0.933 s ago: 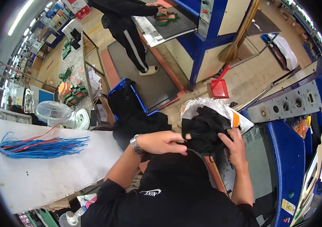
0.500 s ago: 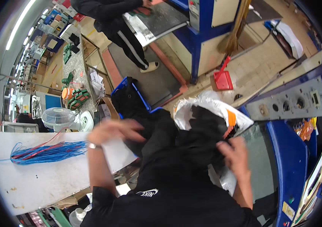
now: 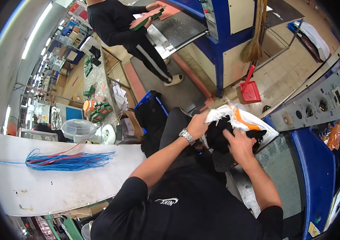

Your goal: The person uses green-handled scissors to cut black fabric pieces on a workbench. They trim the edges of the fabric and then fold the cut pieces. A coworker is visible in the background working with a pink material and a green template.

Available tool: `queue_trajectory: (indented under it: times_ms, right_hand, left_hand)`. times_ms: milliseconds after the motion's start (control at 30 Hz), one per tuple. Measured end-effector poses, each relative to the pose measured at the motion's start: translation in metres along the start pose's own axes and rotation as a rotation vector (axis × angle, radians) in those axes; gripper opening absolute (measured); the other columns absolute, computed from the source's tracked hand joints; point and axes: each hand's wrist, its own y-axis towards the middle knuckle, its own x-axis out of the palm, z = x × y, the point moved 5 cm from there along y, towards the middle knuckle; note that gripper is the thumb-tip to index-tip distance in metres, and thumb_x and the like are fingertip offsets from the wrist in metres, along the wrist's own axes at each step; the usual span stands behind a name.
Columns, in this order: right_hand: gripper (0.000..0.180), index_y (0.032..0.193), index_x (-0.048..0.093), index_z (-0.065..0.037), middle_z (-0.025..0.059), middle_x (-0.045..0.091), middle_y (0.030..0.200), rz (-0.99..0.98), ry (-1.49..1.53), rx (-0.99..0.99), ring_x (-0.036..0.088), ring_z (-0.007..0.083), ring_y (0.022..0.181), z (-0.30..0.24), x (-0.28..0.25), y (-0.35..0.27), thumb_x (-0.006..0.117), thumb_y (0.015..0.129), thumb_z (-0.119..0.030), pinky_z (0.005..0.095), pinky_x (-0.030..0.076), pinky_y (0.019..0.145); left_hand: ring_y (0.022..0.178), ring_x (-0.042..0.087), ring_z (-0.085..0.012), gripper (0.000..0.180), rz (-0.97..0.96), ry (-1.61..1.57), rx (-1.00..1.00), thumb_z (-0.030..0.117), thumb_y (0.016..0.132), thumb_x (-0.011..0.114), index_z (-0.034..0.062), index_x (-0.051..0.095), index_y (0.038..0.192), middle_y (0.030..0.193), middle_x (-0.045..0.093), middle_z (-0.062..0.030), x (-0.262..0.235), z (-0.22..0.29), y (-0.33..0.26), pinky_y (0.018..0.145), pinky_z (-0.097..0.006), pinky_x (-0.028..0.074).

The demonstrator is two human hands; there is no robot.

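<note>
A white woven sack (image 3: 270, 134) with an orange stripe stands before me, its mouth turned up. Black pieces of fabric (image 3: 217, 136) fill its opening. My left hand (image 3: 197, 127), with a metal watch on the wrist, is closed on the sack's left rim. Over the mouth, my right hand (image 3: 242, 148) touches the black pieces with its fingers stretched out and apart. Some fingertips are hard to make out against the dark fabric.
A white table (image 3: 70, 186) on the left bears a bundle of blue and red strings (image 3: 72, 161). Beyond my legs is a blue crate (image 3: 160, 105) with black material. A machine panel (image 3: 310, 108) stands right; a red dustpan (image 3: 251, 92) and another person (image 3: 118, 24) are farther off.
My left hand has moved right from near the table to the sack's rim and closed on it. My right hand has come over the sack's mouth. The person beyond now holds a green-edged piece.
</note>
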Motion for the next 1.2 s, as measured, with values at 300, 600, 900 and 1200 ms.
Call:
queue_trajectory:
  times_ms: [300,600,900,1200]
  right_hand:
    - [0.012,0.092,0.063,-0.001,0.0228,0.061,0.094,0.118,0.223,0.273,0.061,0.0398,0.091,0.12,0.05,0.014,0.058,0.081,-0.004,0.0494,0.051,0.079]
    - [0.053,0.128,0.052,0.006,0.0265,0.06,0.122,0.165,0.416,0.796,0.053,0.0422,0.121,0.157,0.024,-0.029,0.056,0.075,0.012,0.041,0.042,0.102]
    - [0.037,0.104,0.065,0.004,0.0244,0.067,0.102,-0.135,-0.138,1.587,0.066,0.0365,0.095,0.06,-0.123,0.016,0.071,0.067,0.002,0.0428,0.05,0.082]
    - [0.021,0.088,0.061,0.004,0.0171,0.064,0.079,0.081,-0.058,1.087,0.06,0.0218,0.068,0.04,-0.109,0.331,0.069,0.087,-0.015,0.0346,0.048,0.065]
  left_hand:
    - [0.08,0.06,-0.0432,0.02,-0.236,-0.032,0.045,0.003,0.079,0.056,-0.0005,0.061,0.098,0.083,0.063,-0.0244,0.004,0.072,0.014,0.067,-0.044,0.047]
    - [0.091,0.067,-0.0277,0.058,-1.063,-0.126,0.238,0.033,0.096,0.06,0.0037,0.042,0.142,0.104,0.067,-0.0169,-0.047,0.03,0.073,0.079,-0.039,0.052]
    - [0.094,0.067,-0.0255,0.054,-0.902,-0.31,0.063,0.028,0.095,0.062,0.0053,0.046,0.141,0.102,0.069,-0.0115,-0.202,-0.173,0.192,0.085,-0.035,0.051]
    - [0.088,0.063,-0.0122,0.044,-0.515,-0.421,-0.271,0.021,0.096,0.062,0.0036,0.053,0.135,0.1,0.069,-0.0081,-0.412,-0.278,0.258,0.08,-0.029,0.052]
